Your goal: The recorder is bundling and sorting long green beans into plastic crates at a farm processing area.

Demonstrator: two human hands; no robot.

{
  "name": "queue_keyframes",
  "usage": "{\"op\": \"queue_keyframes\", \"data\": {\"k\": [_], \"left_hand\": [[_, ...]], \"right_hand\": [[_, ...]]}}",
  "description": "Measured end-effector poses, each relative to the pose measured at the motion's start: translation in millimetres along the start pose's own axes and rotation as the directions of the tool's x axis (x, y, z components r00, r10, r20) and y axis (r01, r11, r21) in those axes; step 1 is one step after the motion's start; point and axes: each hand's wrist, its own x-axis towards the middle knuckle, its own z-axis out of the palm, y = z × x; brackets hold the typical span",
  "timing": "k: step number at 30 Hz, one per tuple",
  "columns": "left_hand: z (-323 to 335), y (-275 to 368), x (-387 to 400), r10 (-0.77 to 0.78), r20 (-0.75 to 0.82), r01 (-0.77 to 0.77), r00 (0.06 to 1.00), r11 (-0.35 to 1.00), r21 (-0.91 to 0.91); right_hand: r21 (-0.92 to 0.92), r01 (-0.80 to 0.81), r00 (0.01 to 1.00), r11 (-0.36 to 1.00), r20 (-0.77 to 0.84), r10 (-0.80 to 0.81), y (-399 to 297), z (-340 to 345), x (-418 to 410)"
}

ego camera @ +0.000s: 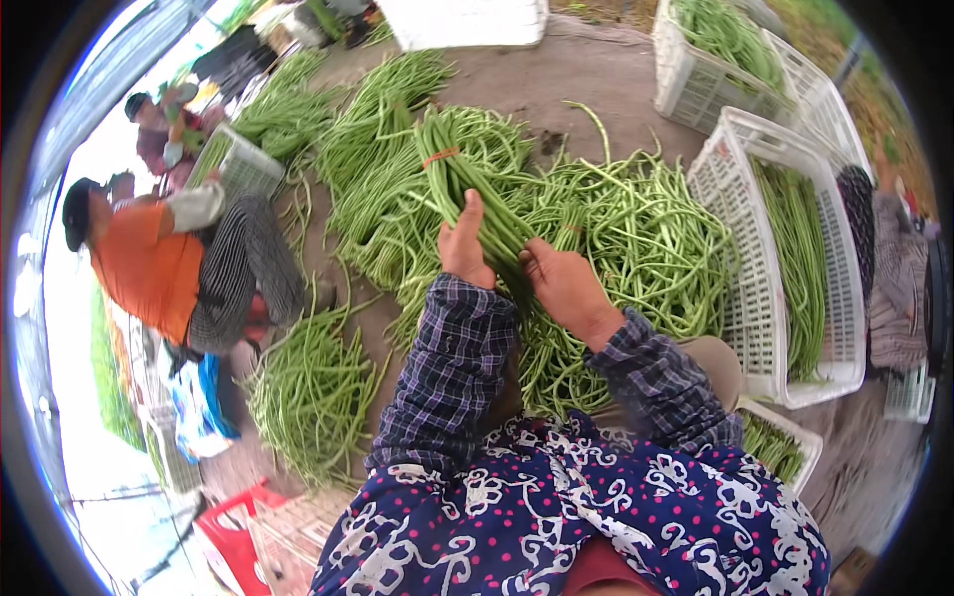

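A bundle of long green yardlong beans [477, 182] lies across both hands, with an orange rubber band [440, 157] around its far end. My left hand [468, 246] grips it from the left, thumb on top. The fingers of my right hand [563, 287] are closed at the bundle's right side, lower down; what they pinch is partly hidden. Below and to the right spreads a loose, tangled heap of yardlong beans [656, 246]. Straighter beans [387, 186] lie in a pile beyond my left hand. A smaller banded bundle [570, 227] sits on the heap near my right hand.
At right stands a white plastic crate [786, 298] holding beans, with another filled crate [723, 82] behind it. A person in an orange top [153, 246] sits at left, near a separate bean pile [317, 395]. A red plastic chair [235, 533] is at lower left.
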Motion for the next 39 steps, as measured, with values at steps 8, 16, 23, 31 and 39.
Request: {"op": "queue_keyframes", "data": {"k": [8,16,23,31,39], "left_hand": [[4.3,-8.2,8.2,-0.155,0.071,0.155,0.985,0.988,-0.001],[-12.3,3.0,13.6,-0.013,0.123,0.03,0.992,0.99,-0.136],[-12.1,0.2,13.9,0.082,0.307,-0.058,0.948,0.995,-0.085],[-4.6,1.4,3.1,0.073,0.385,0.002,0.92,0.982,-0.19],[3.2,-5.9,-4.7,0.023,0.536,0.062,0.844,0.988,-0.14]], "right_hand": [[0.06,-0.089,0.968,0.994,-0.229,0.1,21.3,15.3,-41.3],[0.354,-0.301,0.874,0.885,-0.268,0.405,58.3,-13.8,-134.0],[0.598,0.331,0.546,0.73,-0.752,0.369,-9.9,-131.9,-151.7],[0.068,0.503,0.31,0.862,-0.945,-0.106,-80.0,-259.4,-173.3],[-0.276,-0.523,0.681,0.807,-0.705,0.2,74.0,-211.9,-99.9]]}}
